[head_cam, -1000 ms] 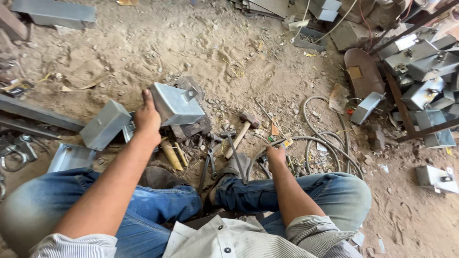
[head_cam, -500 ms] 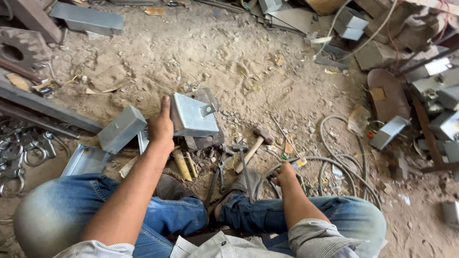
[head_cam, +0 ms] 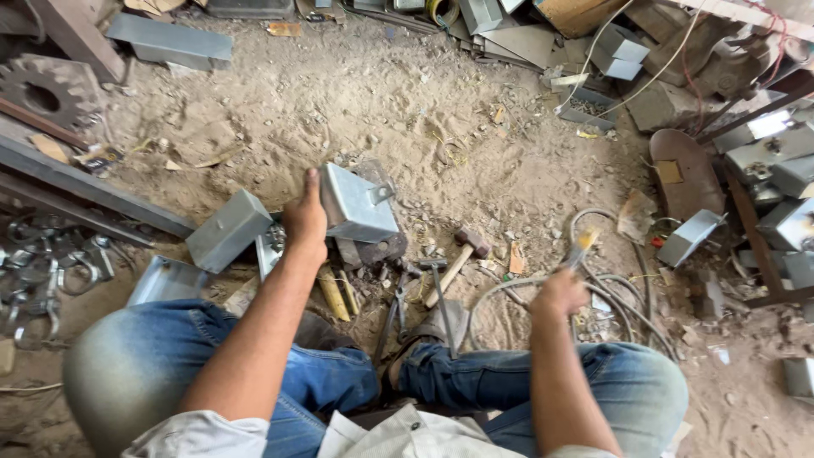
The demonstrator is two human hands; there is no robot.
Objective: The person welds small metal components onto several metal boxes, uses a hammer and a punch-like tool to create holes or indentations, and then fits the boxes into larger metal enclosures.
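Note:
My left hand (head_cam: 305, 222) grips a small grey sheet-metal box (head_cam: 356, 203) by its left edge and holds it tilted just above the sandy ground. A wire loop sticks out of the box's right side. My right hand (head_cam: 561, 290) is closed on a thin stick-like tool with a pale yellowish tip (head_cam: 583, 242), raised a little over a coil of grey cable (head_cam: 593, 288). A wooden-handled hammer (head_cam: 458, 253) lies between my hands. Pliers (head_cam: 392, 312) and other small tools lie by my knees.
More grey metal boxes lie at the left (head_cam: 227, 229), far left top (head_cam: 170, 41) and stacked at the right (head_cam: 776, 165). A rusty gear (head_cam: 47, 93), a steel beam (head_cam: 93, 191) and metal clamps (head_cam: 51, 263) sit at the left. Scrap lines the far edge.
My left hand has lifted the metal box and turned it. My right hand has moved right, off the ground, and has picked up the thin tool by the cable.

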